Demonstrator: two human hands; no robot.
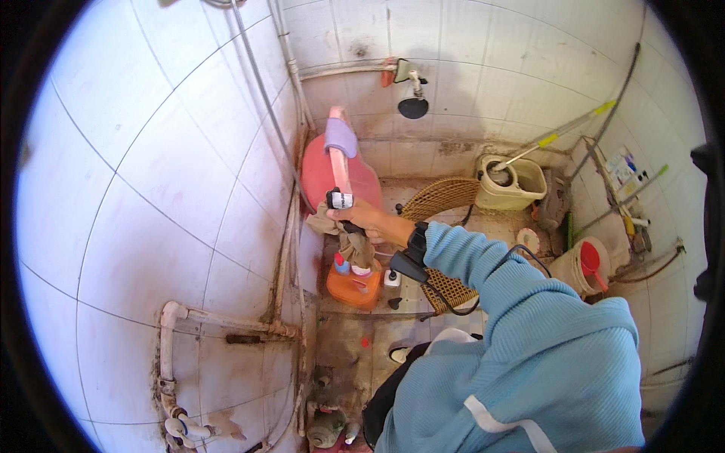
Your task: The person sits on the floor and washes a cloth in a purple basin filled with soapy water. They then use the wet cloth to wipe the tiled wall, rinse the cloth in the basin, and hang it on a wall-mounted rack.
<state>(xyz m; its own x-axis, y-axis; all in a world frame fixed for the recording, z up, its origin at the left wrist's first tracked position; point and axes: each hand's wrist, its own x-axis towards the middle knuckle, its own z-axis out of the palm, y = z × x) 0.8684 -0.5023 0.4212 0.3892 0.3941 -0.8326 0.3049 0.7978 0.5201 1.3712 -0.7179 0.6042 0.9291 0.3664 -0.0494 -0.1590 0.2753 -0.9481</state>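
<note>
My right hand (pixel 365 219) reaches out to the left, closed around a bunched brown cloth (pixel 355 249). A small black object with a white printed label (pixel 341 200) shows at the fingers; what it is I cannot tell. On that wrist sit a black strap (pixel 418 240) and a black device (pixel 409 266) with a cable. Just beyond the hand stands a pink plastic piece (pixel 317 170) with a purple cloth (pixel 341 137) draped over its light pink bar. Below the hand is an orange plastic basket (pixel 351 291) holding bottles, partly hidden by the cloth. My left hand is out of view.
A wicker piece (pixel 444 195) curves across the floor. Behind it stands a cream mop bucket (pixel 504 198) with a mop (pixel 544 141). A white bucket (pixel 566 272) with a red dipper (pixel 590 259) is at right. A white pump bottle (pixel 392 278) stands beside the basket. Pipes (pixel 226 320) line the left wall.
</note>
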